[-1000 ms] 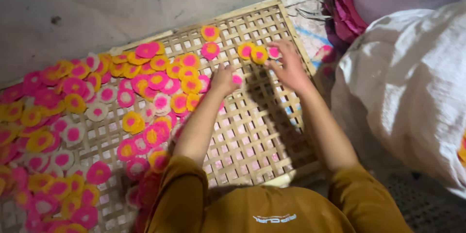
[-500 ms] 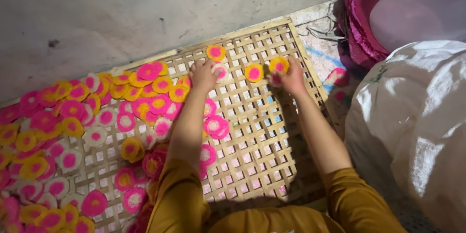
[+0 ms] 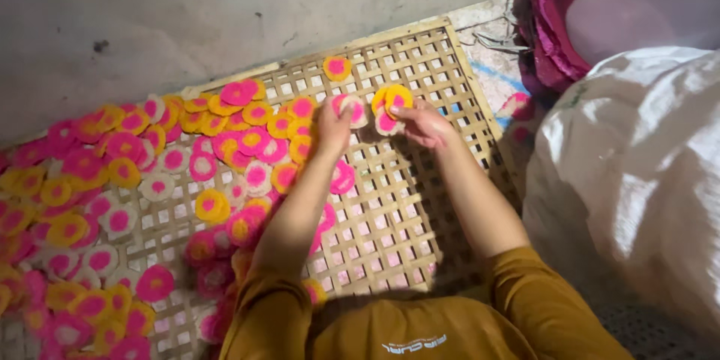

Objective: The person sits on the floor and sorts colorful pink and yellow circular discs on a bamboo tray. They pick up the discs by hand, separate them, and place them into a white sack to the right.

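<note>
Yellow-and-pink disc sits far-centre on the lattice tray, pinched at its near edge by the right hand; fingers curled close, a second white-and-pink disc under the thumb side. Left hand just to the left, fingers closed on a white-and-pink disc; the two hands near each other but apart. One lone yellow disc lies farther off, close to the tray's far edge. Left half of tray covered by a crowded spread of discs, overlapping, running to the left frame edge. Right and near-right lattice bare between forearms and right rim. Beyond the right rim: white sack close against the tray, magenta-rimmed tub far right. Grey floor beyond the far edge.
</note>
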